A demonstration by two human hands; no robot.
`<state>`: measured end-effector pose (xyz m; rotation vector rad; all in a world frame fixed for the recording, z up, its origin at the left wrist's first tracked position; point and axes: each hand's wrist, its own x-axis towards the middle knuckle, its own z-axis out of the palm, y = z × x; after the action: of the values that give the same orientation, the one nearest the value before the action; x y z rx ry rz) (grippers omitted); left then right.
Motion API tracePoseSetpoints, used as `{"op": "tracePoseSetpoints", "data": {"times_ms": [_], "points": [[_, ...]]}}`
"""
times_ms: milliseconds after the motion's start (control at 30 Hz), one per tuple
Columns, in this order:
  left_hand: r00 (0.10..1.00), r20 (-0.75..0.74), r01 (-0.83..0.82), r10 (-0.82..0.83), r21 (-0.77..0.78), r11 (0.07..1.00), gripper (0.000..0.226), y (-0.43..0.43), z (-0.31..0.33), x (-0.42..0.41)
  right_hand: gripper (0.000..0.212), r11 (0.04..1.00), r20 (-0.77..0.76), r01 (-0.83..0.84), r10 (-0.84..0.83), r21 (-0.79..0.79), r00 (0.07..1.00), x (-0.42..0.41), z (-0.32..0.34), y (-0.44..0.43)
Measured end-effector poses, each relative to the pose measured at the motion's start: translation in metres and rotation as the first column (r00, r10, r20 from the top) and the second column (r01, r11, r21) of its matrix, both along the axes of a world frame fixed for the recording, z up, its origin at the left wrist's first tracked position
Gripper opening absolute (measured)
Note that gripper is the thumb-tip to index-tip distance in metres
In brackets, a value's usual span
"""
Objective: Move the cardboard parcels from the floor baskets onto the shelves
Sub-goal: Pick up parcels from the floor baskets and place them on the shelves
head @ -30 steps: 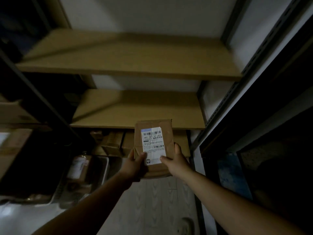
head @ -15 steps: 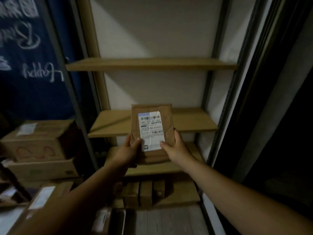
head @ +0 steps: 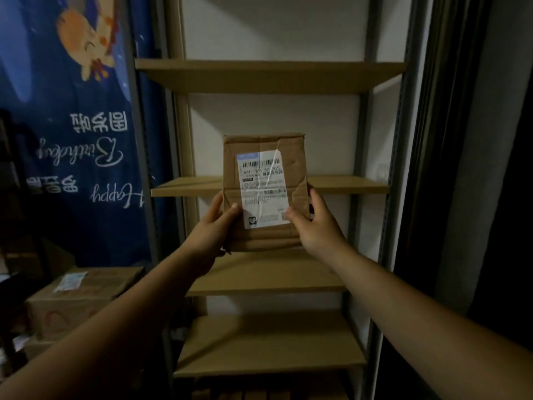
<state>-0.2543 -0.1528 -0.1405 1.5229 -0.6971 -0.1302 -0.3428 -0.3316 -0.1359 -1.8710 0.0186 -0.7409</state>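
Four wooden boards show in the shelving unit [head: 268, 76], a tall rack with grey metal uprights that fills the middle of the view against a pale wall. Left of it hangs a dark blue banner [head: 72, 134] with white lettering and an orange cartoon figure near its top. Below the banner, at the lower left, sits a stack of brown boxes [head: 78, 298], the top one bearing a small pale label. A dark curtain or door edge runs down the right side, too dim to tell which.

Held up in front of the rack is the cardboard parcel [head: 264, 194], upright and slightly creased, its top edge above the second board and its bottom edge just above the third. It touches no board. A white shipping label [head: 264, 189] with barcodes covers much of its front face, with a strip of tape crossing it.

The left hand [head: 215, 226] grips the parcel's lower left edge, thumb pressed on the front. The right hand [head: 315, 226] clasps the lower right edge, thumb on the label's corner, fingers wrapped behind.
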Motion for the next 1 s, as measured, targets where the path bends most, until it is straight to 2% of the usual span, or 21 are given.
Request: {"op": "tracePoseSetpoints", "data": {"times_ms": [133, 300, 400, 500, 600, 700, 867, 1000], "points": [[0.997, 0.039, 0.069, -0.064, -0.124, 0.990, 0.069, 0.003, 0.015, 0.003, 0.030, 1.000, 0.034, -0.021, 0.021, 0.013, 0.999, -0.003, 0.013, -0.005], [0.999, 0.038, 0.020, -0.011, -0.234, 0.972, 0.060, -0.005, 0.018, 0.001, 0.027, 0.985, 0.046, -0.115, 0.110, 0.128, 0.993, 0.001, 0.031, -0.006], [0.999, 0.042, 0.011, 0.000, -0.253, 0.967, 0.062, -0.008, 0.018, -0.001, 0.039, 0.955, 0.001, -0.205, 0.210, 0.212, 0.978, 0.006, 0.033, -0.007], [0.999, 0.045, 0.021, -0.009, -0.269, 0.963, 0.065, -0.004, 0.016, -0.002, 0.045, 0.949, 0.008, -0.259, 0.262, 0.181, 0.965, 0.007, 0.027, -0.009], [0.999, 0.052, 0.022, -0.008, -0.279, 0.960, 0.056, -0.003, 0.015, -0.001, 0.067, 0.962, 0.010, -0.243, 0.244, 0.125, 0.970, 0.005, 0.024, -0.007], [0.998, 0.060, 0.018, -0.002, -0.257, 0.966, 0.045, -0.003, 0.016, -0.001, 0.089, 0.963, -0.014, -0.213, 0.219, 0.166, 0.976, 0.007, 0.023, -0.005], [0.998, 0.064, 0.003, 0.014, -0.257, 0.966, 0.048, -0.001, 0.020, -0.003, 0.069, 0.968, -0.044, -0.183, 0.193, 0.172, 0.980, 0.006, 0.020, -0.010], [0.997, 0.077, 0.008, 0.012, -0.254, 0.967, 0.047, 0.001, 0.020, -0.007, 0.072, 0.965, -0.033, -0.211, 0.219, 0.153, 0.975, 0.003, 0.019, -0.005]]}}
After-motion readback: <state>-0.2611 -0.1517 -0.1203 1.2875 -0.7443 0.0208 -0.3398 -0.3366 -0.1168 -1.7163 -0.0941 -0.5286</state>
